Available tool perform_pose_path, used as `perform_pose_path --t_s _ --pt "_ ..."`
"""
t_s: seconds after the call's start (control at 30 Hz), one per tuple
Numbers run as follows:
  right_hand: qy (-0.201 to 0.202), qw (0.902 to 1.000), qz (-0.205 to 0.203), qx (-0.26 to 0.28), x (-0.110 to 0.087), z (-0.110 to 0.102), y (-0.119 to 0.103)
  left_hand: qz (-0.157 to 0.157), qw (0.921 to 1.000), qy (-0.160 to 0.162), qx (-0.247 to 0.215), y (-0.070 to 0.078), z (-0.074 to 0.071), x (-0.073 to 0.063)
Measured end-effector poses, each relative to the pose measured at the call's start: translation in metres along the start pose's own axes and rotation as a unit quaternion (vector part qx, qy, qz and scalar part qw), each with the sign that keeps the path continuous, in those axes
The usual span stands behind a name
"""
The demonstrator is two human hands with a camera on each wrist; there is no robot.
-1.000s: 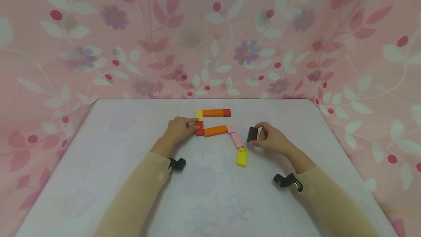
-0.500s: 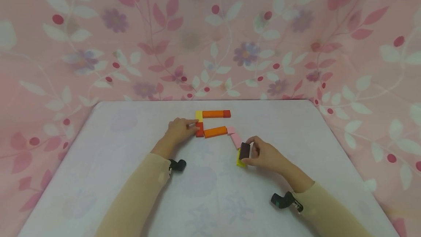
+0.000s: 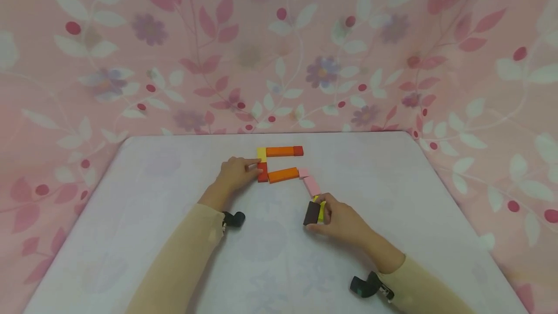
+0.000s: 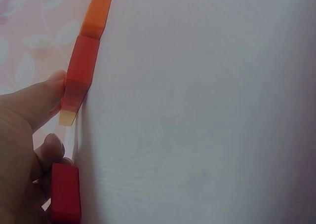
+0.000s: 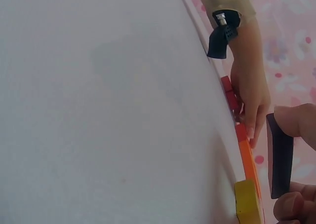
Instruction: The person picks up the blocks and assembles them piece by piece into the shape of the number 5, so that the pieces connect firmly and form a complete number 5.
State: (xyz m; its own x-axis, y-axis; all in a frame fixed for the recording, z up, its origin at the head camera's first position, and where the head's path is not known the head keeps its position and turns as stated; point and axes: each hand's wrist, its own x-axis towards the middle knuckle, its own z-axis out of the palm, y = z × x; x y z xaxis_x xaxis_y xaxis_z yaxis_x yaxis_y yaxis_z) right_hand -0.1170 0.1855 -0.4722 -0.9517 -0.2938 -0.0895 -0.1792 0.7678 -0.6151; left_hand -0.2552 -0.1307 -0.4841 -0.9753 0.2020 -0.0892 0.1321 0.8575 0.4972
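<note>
My right hand [image 3: 344, 222] pinches a dark brown block [image 3: 311, 213] between thumb and fingers, close over the table, overlapping the yellow block [image 3: 322, 211] in the head view. In the right wrist view the dark block [image 5: 280, 157] is gripped at its two ends. My left hand [image 3: 235, 174] rests index finger and thumb at a red block [image 3: 263, 177] and the pale yellow block [image 3: 261, 152] above it. Below these fingers, the left wrist view shows another red block [image 4: 65, 193] against the curled fingers, hidden by the hand from the head view.
An orange block [image 3: 280, 151] and a small red block [image 3: 298, 150] extend right from the pale yellow one. A second orange block [image 3: 283, 175], a small pink piece [image 3: 302, 173] and a pink block [image 3: 312, 186] lead toward the yellow block. A white cloth covers the table [image 3: 152, 197].
My right hand has carried the dark brown block left and toward me, from right of the pink block to the yellow block's near left side. My left hand stays in place.
</note>
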Motion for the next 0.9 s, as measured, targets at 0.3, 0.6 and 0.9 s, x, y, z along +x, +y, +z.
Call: perform_pose_path --t_s 0.3,0.6,0.9 --pt "-0.014 0.9988 0.010 -0.046 -0.005 0.017 -0.014 0.017 0.9998 0.007 0.005 -0.001 0.000 0.000" --pt "-0.009 0.9952 0.027 -0.093 -0.002 0.026 -0.022 0.020 0.9998 0.005 0.004 -0.002 0.001 0.001" --pt "0.004 0.9888 0.050 -0.141 -0.001 0.031 -0.027 0.014 0.9999 -0.001 -0.004 -0.001 -0.001 0.001"
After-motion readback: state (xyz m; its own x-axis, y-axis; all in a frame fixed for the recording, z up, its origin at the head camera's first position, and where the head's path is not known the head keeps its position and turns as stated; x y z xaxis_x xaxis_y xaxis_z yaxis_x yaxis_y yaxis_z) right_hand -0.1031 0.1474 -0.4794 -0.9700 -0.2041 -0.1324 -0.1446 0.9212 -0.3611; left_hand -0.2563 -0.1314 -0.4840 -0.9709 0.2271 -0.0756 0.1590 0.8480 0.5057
